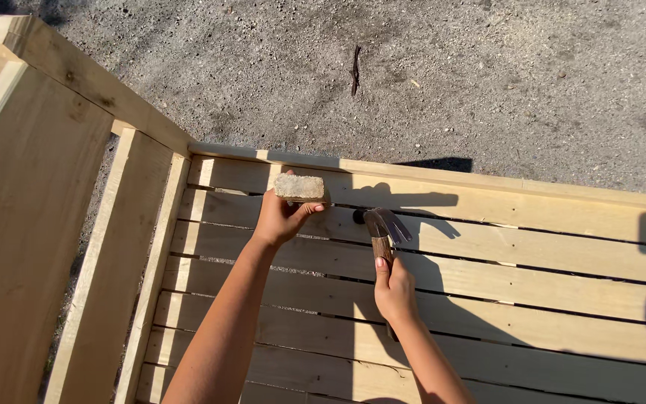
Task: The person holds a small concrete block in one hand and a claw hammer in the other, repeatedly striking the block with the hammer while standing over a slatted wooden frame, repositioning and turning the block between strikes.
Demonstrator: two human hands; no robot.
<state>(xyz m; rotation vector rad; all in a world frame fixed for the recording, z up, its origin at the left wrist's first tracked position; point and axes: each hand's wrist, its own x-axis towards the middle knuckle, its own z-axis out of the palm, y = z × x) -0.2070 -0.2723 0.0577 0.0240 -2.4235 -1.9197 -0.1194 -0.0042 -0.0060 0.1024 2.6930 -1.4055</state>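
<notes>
1. The person's left hand (278, 217) is closed around a small rough block (299, 187), pale and gritty like a piece of stone or concrete; the fingers wrap its underside and the thumb presses its near edge.

2. The block sits above the second slat from the far rail (443, 178) of the slatted wooden frame (532, 254), held just over the boards and not clearly resting on them.

3. The right hand (394, 290) is shut on the wooden handle of a claw hammer (384, 228), gripping high, close under the head, with the thumb laid along the handle.

4. The hammer's steel head hovers just right of the block, over the same slat, with the claw pointing away from the person.

5. Judged by its look, the block is stiff, fairly heavy for its size and abrasive; it should not slip, but a corner could crumble, so the long sides are the best place to hold it.

6. The hammer is top-heavy; a hold this near the head gives control and little swing.

7. Left of the slats rises a tall board panel (31, 224), and beyond the far rail lies gravel ground (487, 75) with a dark twig (355, 71)
</notes>
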